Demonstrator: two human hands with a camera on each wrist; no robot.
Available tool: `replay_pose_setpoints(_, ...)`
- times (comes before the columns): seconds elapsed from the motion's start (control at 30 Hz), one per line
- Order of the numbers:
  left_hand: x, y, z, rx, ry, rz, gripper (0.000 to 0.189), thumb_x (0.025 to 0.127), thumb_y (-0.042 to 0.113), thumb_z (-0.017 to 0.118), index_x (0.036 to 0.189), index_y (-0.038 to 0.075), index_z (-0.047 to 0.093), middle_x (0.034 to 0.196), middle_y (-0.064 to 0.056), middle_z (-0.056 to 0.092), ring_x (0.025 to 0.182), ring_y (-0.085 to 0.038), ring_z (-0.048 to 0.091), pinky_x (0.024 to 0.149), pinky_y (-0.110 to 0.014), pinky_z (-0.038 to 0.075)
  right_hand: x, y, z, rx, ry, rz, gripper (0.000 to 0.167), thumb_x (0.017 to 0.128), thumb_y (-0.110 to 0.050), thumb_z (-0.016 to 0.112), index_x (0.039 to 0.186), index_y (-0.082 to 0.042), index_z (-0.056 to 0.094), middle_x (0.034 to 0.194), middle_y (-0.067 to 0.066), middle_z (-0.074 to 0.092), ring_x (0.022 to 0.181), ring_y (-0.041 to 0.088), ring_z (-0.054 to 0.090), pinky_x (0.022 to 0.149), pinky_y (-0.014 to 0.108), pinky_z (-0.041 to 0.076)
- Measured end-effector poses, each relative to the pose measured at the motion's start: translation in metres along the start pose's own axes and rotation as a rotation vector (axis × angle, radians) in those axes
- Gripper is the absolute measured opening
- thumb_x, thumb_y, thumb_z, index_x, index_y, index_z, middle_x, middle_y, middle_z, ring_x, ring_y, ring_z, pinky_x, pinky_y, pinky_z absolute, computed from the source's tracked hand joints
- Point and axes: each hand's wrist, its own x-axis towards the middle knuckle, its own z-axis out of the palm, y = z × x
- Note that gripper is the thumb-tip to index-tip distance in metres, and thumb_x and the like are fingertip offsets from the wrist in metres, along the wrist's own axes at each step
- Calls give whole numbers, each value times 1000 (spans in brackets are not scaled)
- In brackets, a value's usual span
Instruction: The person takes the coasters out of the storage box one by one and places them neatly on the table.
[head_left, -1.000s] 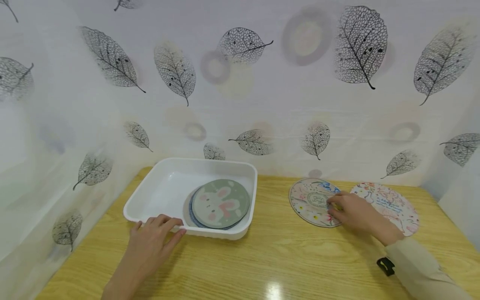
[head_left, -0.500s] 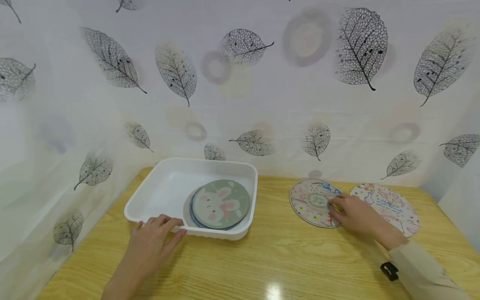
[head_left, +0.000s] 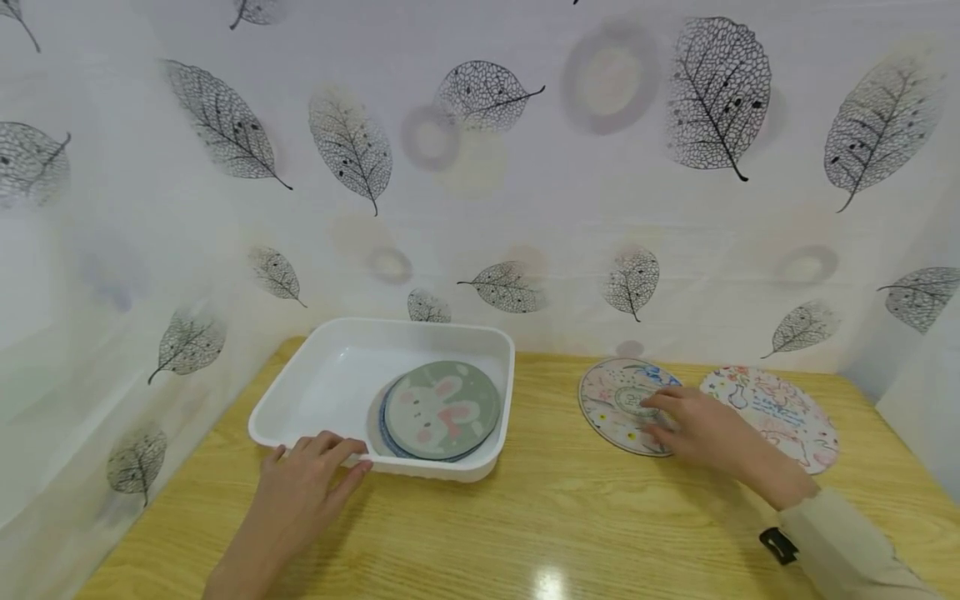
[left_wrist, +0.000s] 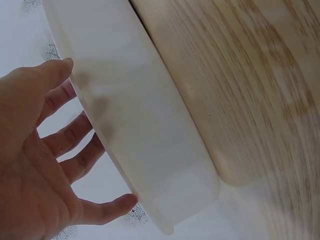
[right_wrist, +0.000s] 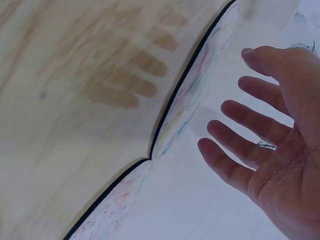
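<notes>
Right hand (head_left: 705, 429) has parted its fingers over the mat (head_left: 611, 408), right of centre in the head view. Left wrist: the left hand (left_wrist: 37, 162), frame left, pinches the tray (left_wrist: 137, 117). Right wrist: fingers nearly straight, gripping nothing.

With our left hand (head_left: 303, 483) we are gripping a white tray (head_left: 318, 408) by its rim; our right hand (head_left: 701, 429) is hovering over a floral mat (head_left: 613, 408).
</notes>
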Motion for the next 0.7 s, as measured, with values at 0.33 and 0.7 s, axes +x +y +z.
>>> replay_pose_setpoints(0.33,0,-4,1,7,35,46,16,91,31,78,106,27,74,99,6,71,92,-26,71,80,-69,53,6,-22,-7,27,68,-117,32,89,-21,79,118,-9,74,116,10,73,97,28,72,77,42,61)
replay_pose_setpoints(0.7,-2,-12,4,15,128,98,20,84,28,84,99,25,71,92,6,68,84,-23,69,70,-56,54,15,-39,-4,8,72,-122,34,89,-27,78,120,-12,75,119,9,73,106,30,71,85,49,60)
